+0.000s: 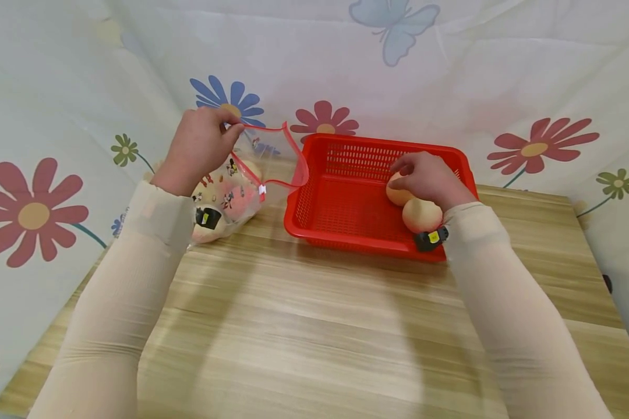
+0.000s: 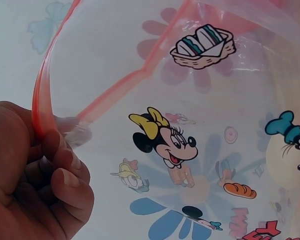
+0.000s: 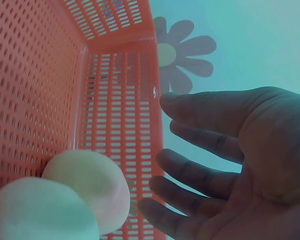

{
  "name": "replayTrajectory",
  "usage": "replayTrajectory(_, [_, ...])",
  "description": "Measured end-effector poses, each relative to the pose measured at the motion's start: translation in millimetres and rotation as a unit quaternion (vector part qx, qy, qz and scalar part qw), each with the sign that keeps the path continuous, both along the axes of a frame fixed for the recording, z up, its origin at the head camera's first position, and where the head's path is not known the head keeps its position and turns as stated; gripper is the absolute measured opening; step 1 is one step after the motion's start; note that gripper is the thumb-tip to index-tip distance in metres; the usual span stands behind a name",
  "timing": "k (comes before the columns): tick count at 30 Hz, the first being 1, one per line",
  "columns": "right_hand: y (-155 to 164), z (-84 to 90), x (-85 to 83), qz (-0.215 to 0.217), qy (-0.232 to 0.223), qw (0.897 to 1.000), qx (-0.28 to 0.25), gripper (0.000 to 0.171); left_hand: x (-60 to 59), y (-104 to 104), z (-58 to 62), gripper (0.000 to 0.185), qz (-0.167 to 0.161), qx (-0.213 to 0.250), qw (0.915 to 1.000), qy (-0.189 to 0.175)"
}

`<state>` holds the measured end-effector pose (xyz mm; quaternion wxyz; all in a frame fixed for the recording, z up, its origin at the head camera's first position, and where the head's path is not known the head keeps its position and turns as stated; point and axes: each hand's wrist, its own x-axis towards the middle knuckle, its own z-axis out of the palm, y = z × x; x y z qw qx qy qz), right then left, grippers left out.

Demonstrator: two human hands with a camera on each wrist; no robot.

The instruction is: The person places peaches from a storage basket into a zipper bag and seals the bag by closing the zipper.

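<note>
My left hand (image 1: 196,148) pinches the red-edged rim of a clear zip bag (image 1: 228,195), printed with cartoon figures. The bag's mouth gapes toward the basket, and pale round fruit shows through its lower part. In the left wrist view, thumb and curled fingers grip the red zip strip (image 2: 44,105). My right hand (image 1: 424,174) is over the right side of a red plastic basket (image 1: 356,243), fingers spread and slightly bent, holding nothing. Two pale, pink-blushed peaches, a front one (image 1: 422,216) and a rear one (image 3: 107,192), lie in the basket below it.
A white slider (image 1: 262,190) sits on the bag's zip. The basket and bag stand side by side on a wood-grain table (image 1: 314,326). Behind them hangs a pale cloth (image 1: 451,81) with flowers and a butterfly. Small black devices (image 1: 431,238) are strapped at both wrists.
</note>
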<state>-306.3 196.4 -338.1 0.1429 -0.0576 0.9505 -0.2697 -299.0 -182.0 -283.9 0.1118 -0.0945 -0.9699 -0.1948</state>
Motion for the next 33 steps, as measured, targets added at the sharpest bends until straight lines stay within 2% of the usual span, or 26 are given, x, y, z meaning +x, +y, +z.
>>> replayTrajectory(10, [14.1, -6.1, 4.4, -0.009, -0.017, 0.999, 0.027, 0.046, 0.2, -0.1, -1.0, 0.037, 0.0, 0.011, 0.9998, -0.014])
replayTrajectory(17, [21.7, -10.4, 4.7, -0.013, -0.036, 0.999, 0.033, 0.047, 0.4, -0.6, -3.1, 0.035, 0.001, 0.008, 1.0, -0.003])
replayTrajectory(23, [25.3, -10.0, 1.5, -0.005, -0.045, 0.998, 0.05, 0.047, -0.4, 0.5, -1.9, 0.036, 0.006, 0.014, 0.9998, -0.009])
replayTrajectory(33, [24.5, -9.9, -0.6, -0.013, -0.121, 0.99, 0.067, 0.056, 2.2, 0.6, -3.1, 0.035, 0.007, 0.01, 0.9998, -0.015])
